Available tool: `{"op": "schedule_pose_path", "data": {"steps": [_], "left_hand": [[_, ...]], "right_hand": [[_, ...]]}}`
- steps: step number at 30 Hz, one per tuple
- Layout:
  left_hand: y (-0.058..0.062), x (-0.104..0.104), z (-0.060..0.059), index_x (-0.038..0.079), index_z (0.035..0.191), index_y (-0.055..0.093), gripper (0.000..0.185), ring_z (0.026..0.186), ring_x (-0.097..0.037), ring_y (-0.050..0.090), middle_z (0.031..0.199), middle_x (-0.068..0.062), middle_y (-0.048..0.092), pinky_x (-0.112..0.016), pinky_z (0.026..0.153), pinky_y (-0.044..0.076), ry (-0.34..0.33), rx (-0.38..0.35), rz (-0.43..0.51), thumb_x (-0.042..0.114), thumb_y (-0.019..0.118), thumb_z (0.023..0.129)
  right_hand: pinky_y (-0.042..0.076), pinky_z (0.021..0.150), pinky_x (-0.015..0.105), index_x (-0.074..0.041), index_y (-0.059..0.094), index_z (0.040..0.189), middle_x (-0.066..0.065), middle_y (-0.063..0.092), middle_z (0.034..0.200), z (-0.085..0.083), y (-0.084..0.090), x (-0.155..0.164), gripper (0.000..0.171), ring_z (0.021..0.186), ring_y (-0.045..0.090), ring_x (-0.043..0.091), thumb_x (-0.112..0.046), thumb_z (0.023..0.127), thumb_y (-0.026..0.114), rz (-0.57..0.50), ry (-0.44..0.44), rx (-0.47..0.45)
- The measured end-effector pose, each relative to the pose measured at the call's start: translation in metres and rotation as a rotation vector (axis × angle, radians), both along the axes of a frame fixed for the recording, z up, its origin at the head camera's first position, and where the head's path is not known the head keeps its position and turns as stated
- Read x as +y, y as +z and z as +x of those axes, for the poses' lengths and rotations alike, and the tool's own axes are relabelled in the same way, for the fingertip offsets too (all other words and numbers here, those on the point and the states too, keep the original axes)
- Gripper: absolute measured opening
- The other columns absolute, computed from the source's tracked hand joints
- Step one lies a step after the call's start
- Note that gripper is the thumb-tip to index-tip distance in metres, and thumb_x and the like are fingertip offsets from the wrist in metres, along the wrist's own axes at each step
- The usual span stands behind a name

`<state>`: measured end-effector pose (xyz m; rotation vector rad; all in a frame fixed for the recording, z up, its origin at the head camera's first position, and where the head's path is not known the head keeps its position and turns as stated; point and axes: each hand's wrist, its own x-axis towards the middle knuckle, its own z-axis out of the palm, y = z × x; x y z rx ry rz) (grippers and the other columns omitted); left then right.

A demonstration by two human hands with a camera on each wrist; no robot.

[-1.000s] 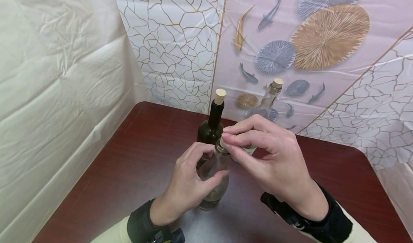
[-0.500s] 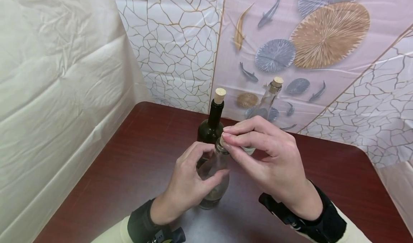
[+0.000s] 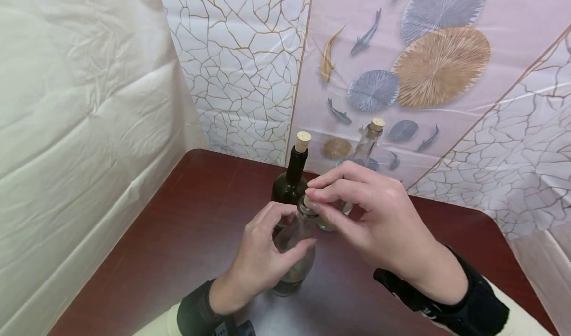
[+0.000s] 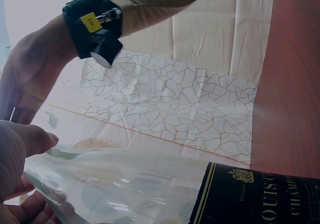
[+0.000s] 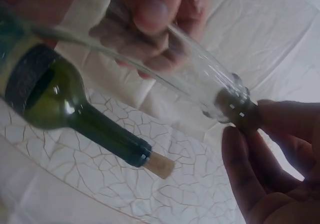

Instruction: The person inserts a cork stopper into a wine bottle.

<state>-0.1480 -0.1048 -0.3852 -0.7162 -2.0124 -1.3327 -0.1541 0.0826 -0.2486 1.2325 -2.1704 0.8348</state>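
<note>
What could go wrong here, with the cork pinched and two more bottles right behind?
1. The right hand pinches the cork in the clear glass bottle; a sudden release could knock the dark green corked bottle just behind.
2. The left hand grips smooth glass, which may slip.

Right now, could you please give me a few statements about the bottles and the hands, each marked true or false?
1. The left hand grips the clear bottle round its body. True.
2. The right hand pinches the cork in the clear bottle's mouth. True.
3. The dark green bottle has no stopper. False: a cork sits in its neck.
4. Only two bottles stand on the table. False: a third bottle, corked, stands behind the right hand.
5. The clear bottle lies flat on the table. False: it stands upright.
</note>
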Motion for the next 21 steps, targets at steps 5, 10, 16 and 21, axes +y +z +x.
{"op": "schedule_pose_path", "data": {"steps": [5, 10, 16, 21], "left_hand": [[-0.001, 0.000, 0.000, 0.012, 0.117, 0.063, 0.048, 0.096, -0.015, 0.064, 0.106, 0.000, 0.067, -0.025, 0.080, 0.056, 0.001, -0.003, -0.008, 0.016, 0.092, 0.078], [-0.001, -0.001, 0.000, 0.013, 0.118, 0.063, 0.049, 0.097, -0.013, 0.064, 0.108, 0.000, 0.067, -0.025, 0.080, 0.056, -0.008, -0.021, -0.007, 0.016, 0.092, 0.079], [-0.001, 0.000, 0.000, 0.012, 0.117, 0.062, 0.050, 0.096, -0.012, 0.063, 0.106, -0.001, 0.066, -0.025, 0.079, 0.056, 0.003, -0.018, -0.008, 0.017, 0.093, 0.078], [-0.001, 0.000, 0.000, 0.011, 0.117, 0.062, 0.050, 0.096, -0.014, 0.063, 0.106, -0.001, 0.066, -0.025, 0.079, 0.056, 0.008, -0.016, -0.008, 0.017, 0.093, 0.078]], "right_hand": [[0.046, 0.057, 0.010, -0.014, 0.080, 0.097, -0.003, 0.076, 0.103, -0.001, 0.017, -0.002, 0.025, 0.077, 0.065, 0.001, 0.003, 0.079, 0.086, 0.100, 0.038, 0.014], [0.050, 0.061, 0.009, -0.019, 0.080, 0.100, -0.012, 0.074, 0.103, -0.006, 0.036, -0.002, 0.022, 0.077, 0.063, -0.006, -0.004, 0.085, 0.084, 0.222, 0.040, -0.025], [0.056, 0.079, 0.014, -0.043, 0.074, 0.112, -0.027, 0.069, 0.110, -0.030, 0.046, 0.005, 0.020, 0.094, 0.066, -0.008, -0.029, 0.098, 0.074, 0.398, 0.084, -0.020], [0.055, 0.080, 0.022, -0.054, 0.069, 0.105, -0.036, 0.065, 0.102, -0.049, 0.053, 0.003, 0.015, 0.092, 0.062, -0.013, -0.043, 0.096, 0.074, 0.561, 0.045, -0.045]]}}
